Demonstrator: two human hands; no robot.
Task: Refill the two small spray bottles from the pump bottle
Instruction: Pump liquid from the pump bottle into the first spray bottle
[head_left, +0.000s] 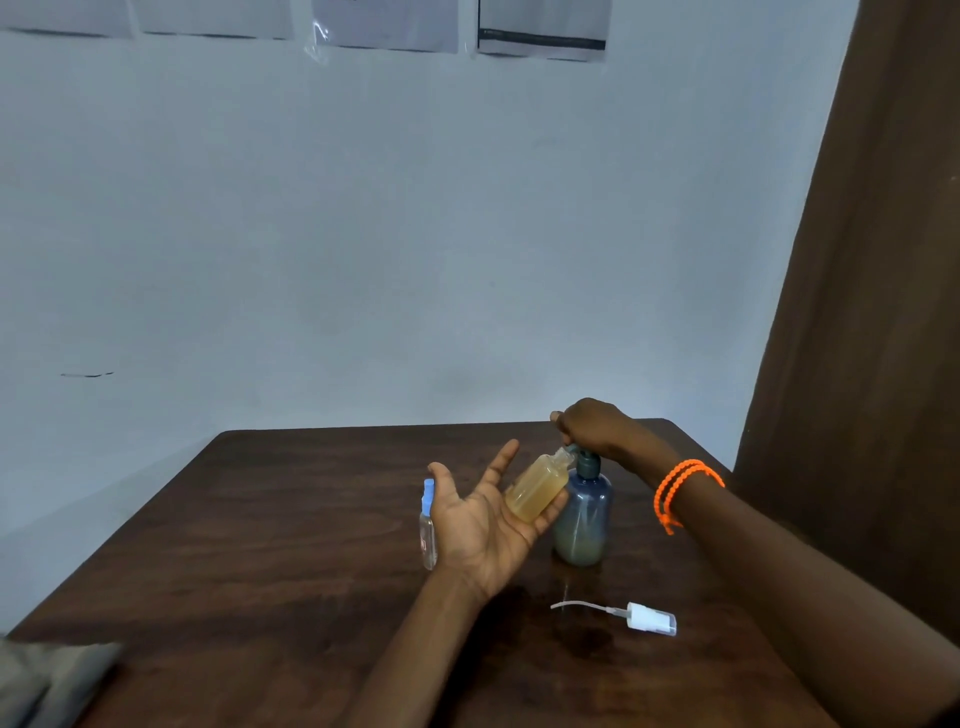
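Note:
A blue-grey pump bottle (583, 519) stands upright on the dark wooden table (260, 519), with a little liquid at its bottom. My right hand (592, 427) rests on top of its pump head. My left hand (488, 519) holds an uncapped small bottle (540, 486) of amber liquid, tilted, its open neck up against the pump spout. A second small clear spray bottle (428, 525) with a blue cap stands upright just left of my left hand. A white spray cap (649, 619) with its dip tube lies on the table near the front right.
A pale wall stands right behind the table's far edge, with papers taped high up. A brown curtain (857, 312) hangs at the right. A grey blurred object (47, 675) sits at the front left corner. Orange bands circle my right wrist.

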